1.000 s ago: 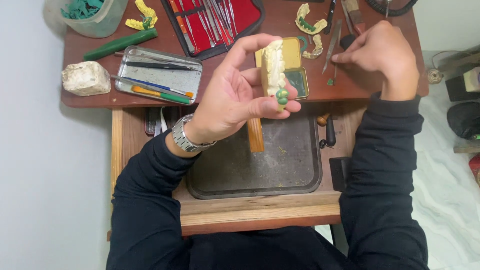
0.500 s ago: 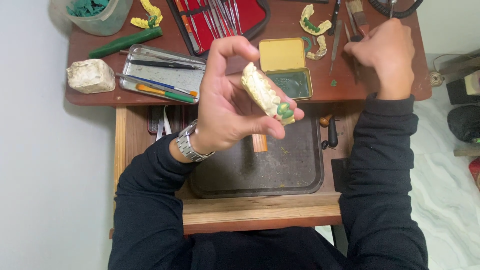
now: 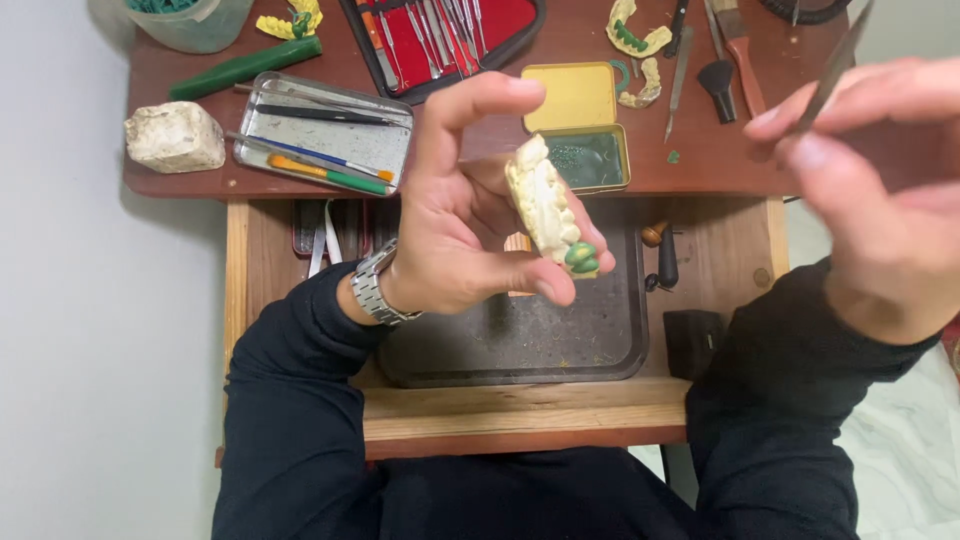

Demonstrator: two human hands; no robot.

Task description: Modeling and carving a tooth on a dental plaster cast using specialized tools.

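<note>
My left hand (image 3: 470, 215) is raised above the dark tray (image 3: 520, 345) and grips a cream plaster tooth model (image 3: 545, 205) between thumb and fingers. A green wax tooth (image 3: 581, 258) sits at the model's near end. My right hand (image 3: 880, 190), blurred and close to the camera at the right, pinches a thin metal instrument (image 3: 835, 65) that points up and away. The two hands are apart, the instrument's tip well away from the model.
On the red-brown desk lie an open yellow tin (image 3: 580, 125) with green wax, a metal box of tools (image 3: 325, 135), a red instrument case (image 3: 440, 30), a plaster block (image 3: 175, 137), a green wax stick (image 3: 245, 67), yellow dental casts (image 3: 635, 35) and a brush (image 3: 720, 75).
My right hand has lifted off the desk's back right and come toward the camera with the metal instrument. My left hand has tilted the tooth model.
</note>
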